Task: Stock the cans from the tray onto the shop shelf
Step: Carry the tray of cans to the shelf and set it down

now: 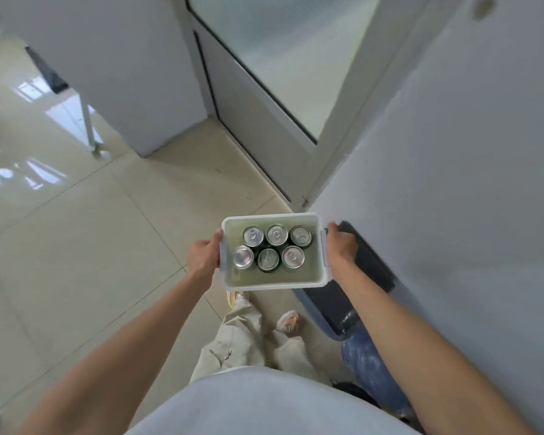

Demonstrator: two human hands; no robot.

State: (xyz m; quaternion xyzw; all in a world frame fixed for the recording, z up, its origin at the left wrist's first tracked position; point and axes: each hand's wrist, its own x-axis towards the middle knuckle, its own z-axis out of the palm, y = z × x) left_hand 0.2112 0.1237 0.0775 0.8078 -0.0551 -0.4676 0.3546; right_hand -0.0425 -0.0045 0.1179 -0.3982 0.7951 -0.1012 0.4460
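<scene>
I carry a white-rimmed plastic tray (314, 282) out in front of me, level above the floor. Several cans (277, 234) stand upright in it in two rows, silver tops up, gathered toward its far-left part. My left hand (203, 254) grips the tray's left edge, thumb over the rim. On the opposite side my right hand (343, 244) grips the right edge. No shop shelf is in view.
A white wall (453, 152) runs close along my right. Ahead stands a door with a frosted glass panel (283, 58). A dark bin (333, 304) with a black liner sits on the floor under the tray's right side. Glossy beige tiles (76, 230) spread to the left.
</scene>
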